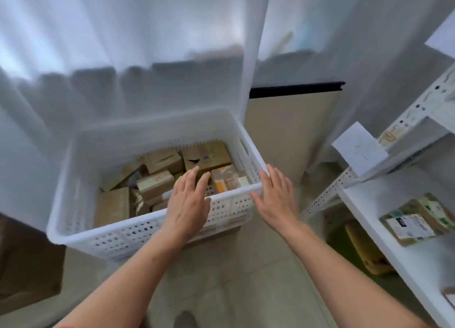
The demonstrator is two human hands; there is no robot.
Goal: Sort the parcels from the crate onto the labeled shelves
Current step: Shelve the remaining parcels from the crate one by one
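Parcels (157,182) lie heaped in the crate (110,241) while our left hand (189,199) and right hand (275,194) hover spread and empty at its rim, so we judge a hasty grab could tip it.

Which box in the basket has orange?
The brown cardboard parcel with an orange patch, near right corner of the white plastic crate; others show no orange.

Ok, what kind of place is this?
Probably a small parcel sorting or storage room: a white crate full of cardboard parcels, white metal shelving with a paper label, and a labelled parcel already on a shelf.
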